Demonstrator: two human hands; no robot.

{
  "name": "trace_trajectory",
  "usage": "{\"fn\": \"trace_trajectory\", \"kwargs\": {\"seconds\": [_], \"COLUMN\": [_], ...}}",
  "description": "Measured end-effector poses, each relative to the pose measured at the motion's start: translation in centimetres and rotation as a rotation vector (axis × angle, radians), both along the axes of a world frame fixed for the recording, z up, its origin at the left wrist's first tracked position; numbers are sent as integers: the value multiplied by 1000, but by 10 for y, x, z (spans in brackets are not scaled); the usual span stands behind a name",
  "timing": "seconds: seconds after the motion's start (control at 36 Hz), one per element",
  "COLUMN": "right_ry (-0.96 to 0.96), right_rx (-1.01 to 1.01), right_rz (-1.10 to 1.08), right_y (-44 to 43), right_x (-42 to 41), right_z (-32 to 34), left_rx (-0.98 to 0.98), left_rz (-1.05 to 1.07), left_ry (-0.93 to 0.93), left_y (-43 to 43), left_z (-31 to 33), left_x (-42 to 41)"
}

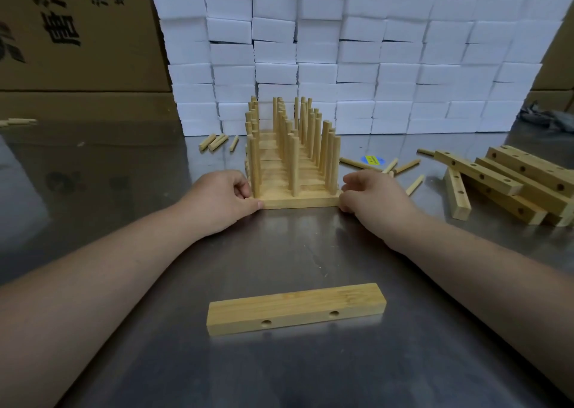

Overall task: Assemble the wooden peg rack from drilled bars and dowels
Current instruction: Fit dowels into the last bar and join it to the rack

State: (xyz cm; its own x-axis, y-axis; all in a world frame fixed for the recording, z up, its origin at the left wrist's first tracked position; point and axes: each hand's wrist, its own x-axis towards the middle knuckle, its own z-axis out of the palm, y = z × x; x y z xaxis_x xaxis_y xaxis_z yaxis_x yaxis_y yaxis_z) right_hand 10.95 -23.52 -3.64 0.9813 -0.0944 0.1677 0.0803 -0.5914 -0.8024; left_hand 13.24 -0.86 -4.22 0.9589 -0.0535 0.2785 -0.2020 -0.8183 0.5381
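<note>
Bracketing the nearest bar of the peg rack [295, 165], the left hand [217, 199] and the right hand [369, 195] sit at its two ends in the head view, the only view given. The left thumb and curled fingers [242, 190] pinch the bar's left end; the right fingers [351, 181] are curled against the right end, thumb low at the corner. Neither hand lifts anything: both press inward on the rack, which stands on the bench [295, 252] at the centre. My reading is that the hands are squaring the row or steadying it so the upright dowels stay seated.

Rows of dowels stand upright in bars laid one behind another, receding from the camera. A single loose bar [295, 308] lies flat nearer the person, two drilled holes facing the camera, probably next in line. To the right a pile of drilled bars [509, 181] leans together within reach, and loose dowels [400, 168] lie scattered between it and the rack; a few more loose dowels [217, 142] lie left of the rack's far end.

The bench is dull, scratched metal that reflects what stands behind it. A wall of stacked white boxes [357, 50] closes off the back, with cardboard cartons [77, 35] at far left.
</note>
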Motion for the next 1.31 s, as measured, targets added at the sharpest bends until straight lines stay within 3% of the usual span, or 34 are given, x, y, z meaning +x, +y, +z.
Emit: {"fn": "trace_trajectory", "kwargs": {"seconds": [0.14,0.22,0.31,0.39,0.47,0.56,0.64,0.72,0.83,1.0,1.08,1.31], "right_ry": [-30,-36,-25,-23,-16,-13,-22,-52,-42,215,275,130], "right_rx": [-80,-83,-83,-81,-62,-60,-71,-166,-311,-621,-622,-544], "right_rz": [22,6,-1,-7,-12,-5,-14,-78,-204,-256,-241,-349], "right_y": [1,1,2,2,3,3,2,-5,-19,-25,-23,-25], "right_x": [-1,-1,-2,-2,-2,-1,1,6,13,15,16,15], "right_z": [0,0,1,2,2,1,0,1,8,9,8,8], "left_rx": [-11,-32,-16,230,498,676,687,603,390,27,-201,-586], "left_rz": [7,-99,-342,-565,-647,-637,-631,-633,-642,-591,-574,-480], "left_ry": [-72,-122,54,303,486,493,394,361,470,542,561,580], "left_y": [0,-8,-31,-51,-64,-75,-78,-76,-73,-67,-64,-55], "left_z": [5,17,37,55,61,55,50,48,46,38,32,22], "left_x": [-10,-24,-44,-61,-76,-83,-84,-82,-75,-67,-64,-52]}}
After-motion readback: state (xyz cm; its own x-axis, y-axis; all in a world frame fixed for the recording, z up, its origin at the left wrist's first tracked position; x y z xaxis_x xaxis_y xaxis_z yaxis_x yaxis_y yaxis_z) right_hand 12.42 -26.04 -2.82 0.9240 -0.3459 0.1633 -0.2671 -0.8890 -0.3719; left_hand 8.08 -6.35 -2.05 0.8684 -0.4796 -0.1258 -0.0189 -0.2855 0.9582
